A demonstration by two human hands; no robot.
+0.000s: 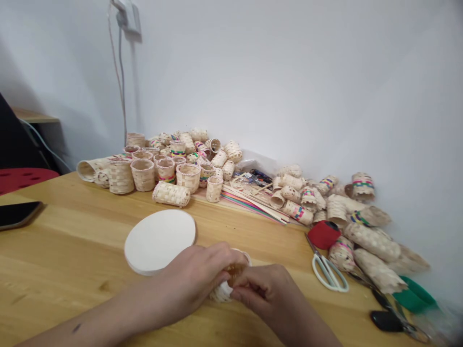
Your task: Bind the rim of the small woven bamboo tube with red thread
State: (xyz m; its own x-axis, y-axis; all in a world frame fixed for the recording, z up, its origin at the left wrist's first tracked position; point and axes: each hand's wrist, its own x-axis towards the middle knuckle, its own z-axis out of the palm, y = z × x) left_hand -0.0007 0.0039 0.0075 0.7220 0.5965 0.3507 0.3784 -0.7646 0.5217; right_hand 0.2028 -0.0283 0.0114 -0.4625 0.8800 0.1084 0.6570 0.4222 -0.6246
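A small woven basket (221, 292) sits between my hands at the front middle of the table, its open mouth facing up toward me. My left hand (202, 270) is wrapped over its left side and rim, fingers curled. On the near right of the rim, my right hand (265, 291) is closed in a pinch; whatever thin piece the fingertips may hold is too small to make out. Much of the basket's wall is hidden behind my fingers. Just beyond my left hand lies a round white disc (161, 241).
Finished-looking woven baskets (142, 174) crowd the back of the table, more (376, 241) along the right. Coloured strips (253, 205) lie between them. Right of my hands are white-handled scissors (330, 272), a red roll (323, 234) and green tape (415, 295). A phone (18, 215) rests far left.
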